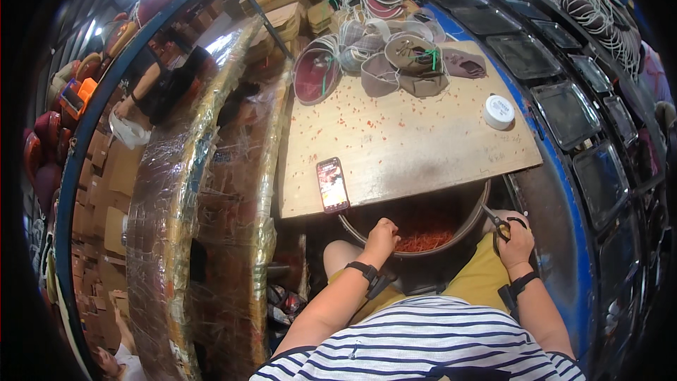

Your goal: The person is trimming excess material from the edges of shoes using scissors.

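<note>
My left hand (381,235) reaches into a round metal pot (471,228) that sits between my knees, its fingers down among a heap of thin red strands (424,240); whether it grips any is hidden. My right hand (517,240) is at the pot's right rim, shut on a pair of scissors (496,221) whose blades point up and left over the rim. Both wrists wear dark bands. The pot sits partly under the near edge of a wooden board (409,141).
A phone (332,184) with a lit screen lies at the board's near left edge. A white round jar (499,111) stands at its right. Shoe uppers (395,60) and cord pile up at the far end. Plastic-wrapped bundles (211,190) stand at my left, dark trays (564,109) at my right.
</note>
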`<state>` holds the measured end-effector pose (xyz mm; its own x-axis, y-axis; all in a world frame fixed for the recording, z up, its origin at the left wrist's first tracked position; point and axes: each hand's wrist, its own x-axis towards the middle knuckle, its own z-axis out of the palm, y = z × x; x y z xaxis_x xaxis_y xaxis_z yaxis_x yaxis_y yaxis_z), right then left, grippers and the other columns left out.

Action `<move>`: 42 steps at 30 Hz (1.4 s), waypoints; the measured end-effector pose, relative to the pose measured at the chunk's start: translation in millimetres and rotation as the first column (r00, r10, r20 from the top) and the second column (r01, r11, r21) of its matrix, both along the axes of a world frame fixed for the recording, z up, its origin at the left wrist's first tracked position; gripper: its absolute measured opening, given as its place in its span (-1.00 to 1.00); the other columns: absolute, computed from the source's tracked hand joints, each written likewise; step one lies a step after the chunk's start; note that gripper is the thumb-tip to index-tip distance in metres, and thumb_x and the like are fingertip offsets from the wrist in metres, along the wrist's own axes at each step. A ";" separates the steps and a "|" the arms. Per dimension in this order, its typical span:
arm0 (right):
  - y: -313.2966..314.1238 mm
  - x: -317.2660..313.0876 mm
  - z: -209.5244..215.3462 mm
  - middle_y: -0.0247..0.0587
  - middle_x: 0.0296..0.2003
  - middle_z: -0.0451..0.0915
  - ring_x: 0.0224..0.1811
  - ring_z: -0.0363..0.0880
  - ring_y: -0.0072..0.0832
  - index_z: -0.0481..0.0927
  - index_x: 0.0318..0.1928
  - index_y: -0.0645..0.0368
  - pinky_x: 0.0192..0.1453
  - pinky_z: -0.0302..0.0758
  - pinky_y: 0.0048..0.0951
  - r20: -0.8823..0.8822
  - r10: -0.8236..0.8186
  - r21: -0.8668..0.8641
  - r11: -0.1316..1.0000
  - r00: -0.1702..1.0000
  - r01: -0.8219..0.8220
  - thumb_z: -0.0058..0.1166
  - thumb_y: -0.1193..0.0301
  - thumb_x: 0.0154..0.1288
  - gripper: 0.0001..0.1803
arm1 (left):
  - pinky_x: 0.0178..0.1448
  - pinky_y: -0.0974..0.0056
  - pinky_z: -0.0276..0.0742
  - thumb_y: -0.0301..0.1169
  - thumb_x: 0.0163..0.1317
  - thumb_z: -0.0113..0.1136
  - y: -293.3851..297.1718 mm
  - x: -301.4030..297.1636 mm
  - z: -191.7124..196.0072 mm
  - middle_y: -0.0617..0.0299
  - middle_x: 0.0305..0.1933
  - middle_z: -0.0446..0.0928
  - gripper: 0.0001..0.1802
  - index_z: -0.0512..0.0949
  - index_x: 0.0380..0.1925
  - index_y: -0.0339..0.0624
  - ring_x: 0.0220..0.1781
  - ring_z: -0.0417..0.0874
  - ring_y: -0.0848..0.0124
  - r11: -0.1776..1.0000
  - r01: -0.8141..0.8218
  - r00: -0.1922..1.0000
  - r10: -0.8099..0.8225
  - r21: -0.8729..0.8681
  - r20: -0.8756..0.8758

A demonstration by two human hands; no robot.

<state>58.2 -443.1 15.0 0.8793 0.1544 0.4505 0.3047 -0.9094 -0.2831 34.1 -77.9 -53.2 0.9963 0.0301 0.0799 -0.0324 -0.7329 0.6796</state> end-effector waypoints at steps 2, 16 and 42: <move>-1.2 -0.4 0.4 -0.09 -0.29 0.59 -0.24 0.56 -0.05 0.51 -0.16 0.16 -0.15 0.46 -0.11 -0.003 -0.002 0.002 1.000 1.000 0.002 0.24 0.43 -0.06 -0.64 | -0.16 0.11 0.54 -0.44 -0.05 0.41 -1.3 1.6 1.3 0.00 -0.27 0.55 -0.80 0.62 -0.42 -0.29 -0.25 0.62 0.07 0.999 0.029 0.998 -0.027 0.031 -0.056; -0.5 -0.7 3.4 -0.08 -0.30 0.58 -0.24 0.55 -0.04 0.49 -0.19 0.16 -0.18 0.45 -0.10 0.006 0.017 0.020 1.000 1.000 -0.017 0.26 0.42 -0.06 -0.64 | -0.11 0.08 0.52 -0.46 0.03 0.32 -0.4 3.4 1.8 -0.01 -0.35 0.53 -0.89 0.62 -0.48 -0.28 -0.20 0.60 0.03 0.998 0.061 0.986 -0.059 0.012 -0.157; -2.5 -1.4 -2.1 -0.07 -0.27 0.60 -0.22 0.57 -0.06 0.51 -0.16 0.17 -0.13 0.46 -0.10 -0.004 -0.003 0.012 1.000 1.000 0.003 0.25 0.42 -0.04 -0.64 | -0.04 0.15 0.56 -0.54 0.10 0.19 2.6 5.3 -15.5 0.00 -0.26 0.61 -0.85 0.68 -0.32 -0.23 -0.18 0.64 0.07 0.997 0.059 0.994 -0.053 0.057 -0.100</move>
